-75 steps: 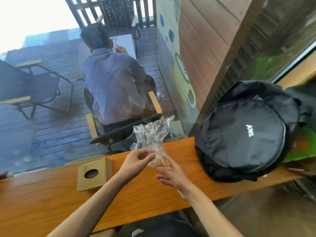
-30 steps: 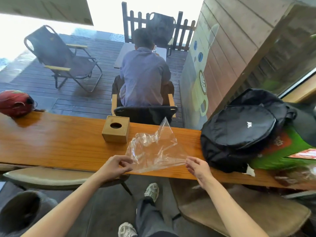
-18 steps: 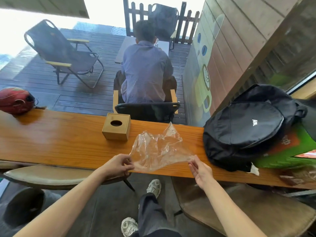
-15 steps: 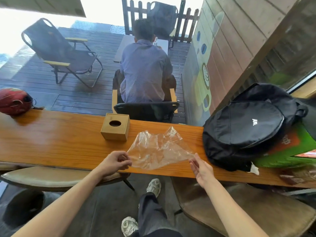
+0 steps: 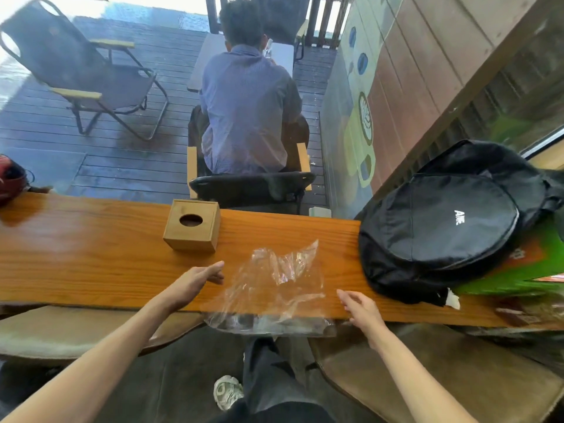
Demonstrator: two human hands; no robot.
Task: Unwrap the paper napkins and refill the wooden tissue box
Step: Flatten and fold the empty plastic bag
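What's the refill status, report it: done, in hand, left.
Done: the clear wrapper lies empty on the counter. In hand: nothing; left hand and right hand are open beside it. Left: no napkins visible, and none show at the box hole.

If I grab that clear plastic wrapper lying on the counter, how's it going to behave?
The clear plastic wrapper is crinkled and see-through, so it is probably very light and floppy, collapsing when pinched. Its near edge droops over the edge of the wooden counter, so a nudge may slide it off. It looks glossy, so likely slippery.
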